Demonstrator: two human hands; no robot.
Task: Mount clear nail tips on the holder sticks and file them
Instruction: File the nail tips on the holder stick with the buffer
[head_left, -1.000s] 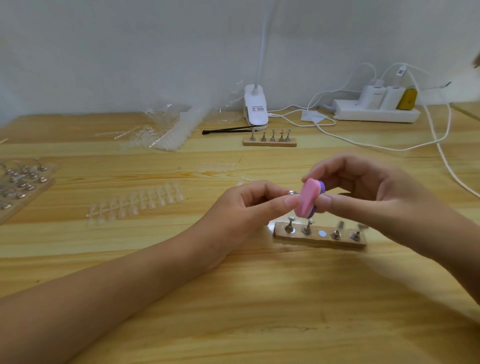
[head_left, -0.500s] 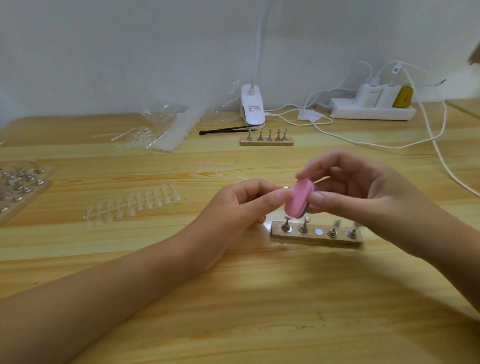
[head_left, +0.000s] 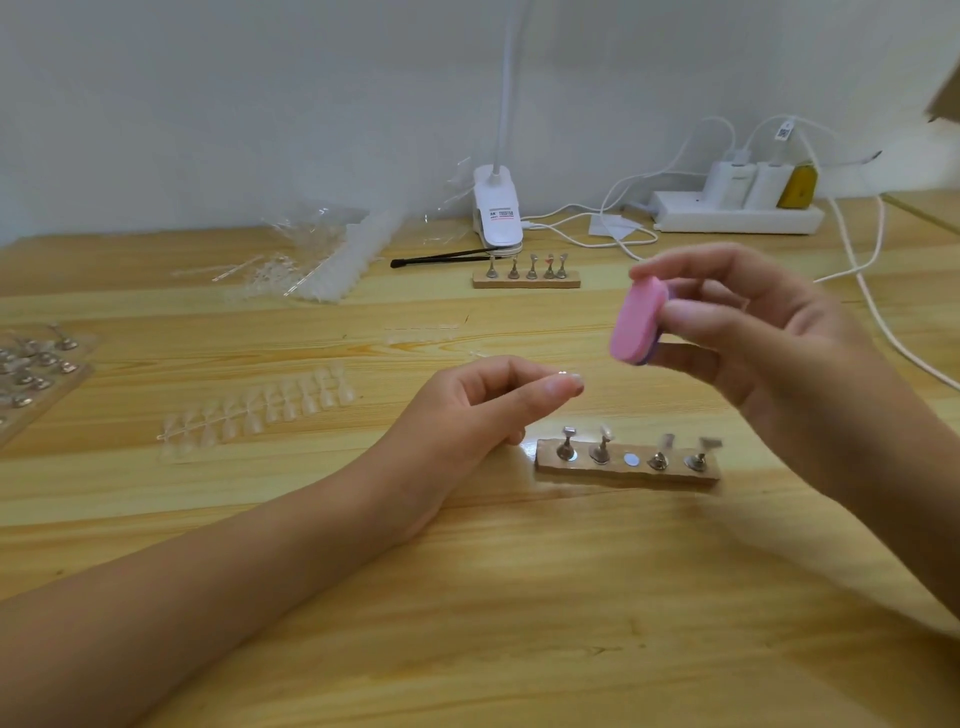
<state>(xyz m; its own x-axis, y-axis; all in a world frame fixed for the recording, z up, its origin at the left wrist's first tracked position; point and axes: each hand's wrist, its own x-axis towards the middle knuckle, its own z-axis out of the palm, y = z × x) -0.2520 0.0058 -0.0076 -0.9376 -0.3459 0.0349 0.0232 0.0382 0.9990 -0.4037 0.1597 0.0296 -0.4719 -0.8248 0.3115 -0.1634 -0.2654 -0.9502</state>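
Raising pink file (head_left: 636, 325), right hand (head_left: 753, 332) lifted clear, left hand (head_left: 483, 410) pinching stick (head_left: 562, 372)

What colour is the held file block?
The file block is pink, with a purple back layer; head view.

Pale wall (head_left: 260, 104) behind a wooden table (head_left: 519, 623).

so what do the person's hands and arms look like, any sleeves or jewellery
Both hands are bare: the left hand and right hand show no gloves, rings or bracelets, and the fingernails look short and unpainted. The forearms are bare too, with no sleeves or watch in view.
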